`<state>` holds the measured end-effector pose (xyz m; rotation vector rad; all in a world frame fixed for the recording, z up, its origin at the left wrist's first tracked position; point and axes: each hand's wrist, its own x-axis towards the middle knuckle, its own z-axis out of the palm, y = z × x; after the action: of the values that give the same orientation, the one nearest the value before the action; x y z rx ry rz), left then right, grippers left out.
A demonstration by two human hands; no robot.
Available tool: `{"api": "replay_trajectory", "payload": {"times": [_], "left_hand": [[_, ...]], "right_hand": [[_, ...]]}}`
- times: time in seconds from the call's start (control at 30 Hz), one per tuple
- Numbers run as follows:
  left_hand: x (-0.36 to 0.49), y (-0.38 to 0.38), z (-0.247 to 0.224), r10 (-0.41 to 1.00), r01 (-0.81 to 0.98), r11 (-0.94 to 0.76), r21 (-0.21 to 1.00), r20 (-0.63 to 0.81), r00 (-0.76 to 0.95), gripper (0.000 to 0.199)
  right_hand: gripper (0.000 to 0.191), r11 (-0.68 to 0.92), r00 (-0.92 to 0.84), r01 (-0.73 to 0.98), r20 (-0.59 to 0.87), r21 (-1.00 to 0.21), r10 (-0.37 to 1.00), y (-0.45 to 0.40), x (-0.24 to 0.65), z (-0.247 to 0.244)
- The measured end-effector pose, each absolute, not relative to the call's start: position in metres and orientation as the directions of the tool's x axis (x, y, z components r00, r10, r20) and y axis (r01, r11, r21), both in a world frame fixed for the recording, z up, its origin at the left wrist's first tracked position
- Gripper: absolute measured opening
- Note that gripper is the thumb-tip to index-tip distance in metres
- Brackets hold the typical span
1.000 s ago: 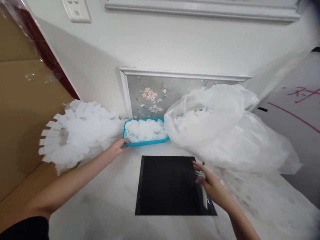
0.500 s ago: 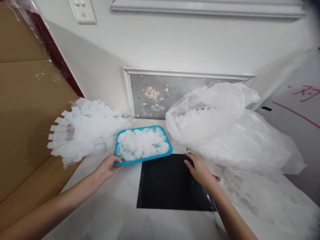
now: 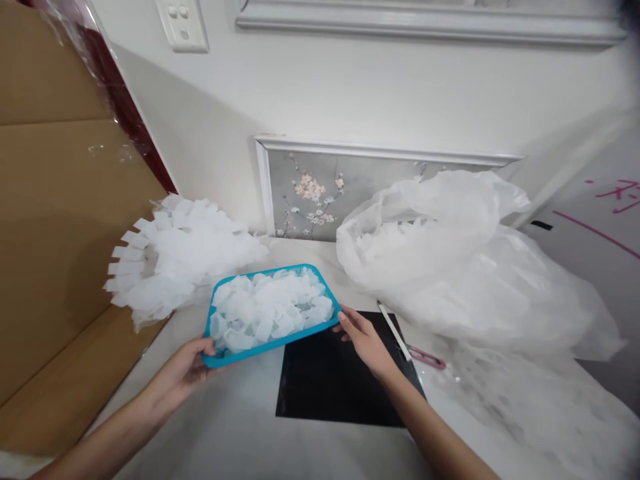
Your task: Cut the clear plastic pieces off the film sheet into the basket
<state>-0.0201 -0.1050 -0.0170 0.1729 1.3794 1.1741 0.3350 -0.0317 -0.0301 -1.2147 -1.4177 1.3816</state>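
Observation:
A blue plastic basket (image 3: 265, 348) is held tilted between both hands, its left end nearer to me. White translucent pieces (image 3: 273, 303) fill it. My left hand (image 3: 189, 363) grips the near left corner, thumb over the rim and fingers underneath. My right hand (image 3: 364, 337) has its thumb and fingers closed on the right corner. Below the basket and my right hand lies a black sheet (image 3: 330, 387) on the white table (image 3: 240, 427). Beside my right hand are a thin white strip (image 3: 394, 330) and a pink-handled cutter (image 3: 426, 357).
Behind the basket on the left sits a heap of white strips (image 3: 185, 253). A large translucent plastic bag (image 3: 450, 280) with white pieces inside stands at the right. Cardboard (image 3: 55, 220) borders the left side. A wall with a framed flower panel (image 3: 320, 200) rises behind the table.
The basket has moved left and nearer to me. My right hand has left the black sheet's upper right edge and taken hold of the basket's right corner, uncovering the white strip and cutter.

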Motion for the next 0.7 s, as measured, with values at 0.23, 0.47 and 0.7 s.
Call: {"api": "replay_trajectory", "payload": {"times": [0.23, 0.47, 0.7], "left_hand": [[-0.021, -0.107, 0.015, 0.753, -0.486, 0.426, 0.763, -0.597, -0.276, 0.035], [-0.013, -0.09, 0.054, 0.772, -0.435, 0.373, 0.82, -0.534, -0.344, 0.04], [-0.005, -0.057, 0.108, 0.84, -0.422, 0.276, 0.864, -0.43, -0.332, 0.04]], "right_hand": [[0.051, -0.052, -0.169, -0.049, -0.043, -0.997, 0.985, -0.032, 0.333, -0.013], [0.052, -0.09, -0.113, -0.048, -0.084, -0.995, 0.99, -0.045, 0.35, -0.01], [0.051, -0.162, -0.071, 0.008, -0.162, -0.987, 0.984, -0.059, 0.369, -0.026]]}}
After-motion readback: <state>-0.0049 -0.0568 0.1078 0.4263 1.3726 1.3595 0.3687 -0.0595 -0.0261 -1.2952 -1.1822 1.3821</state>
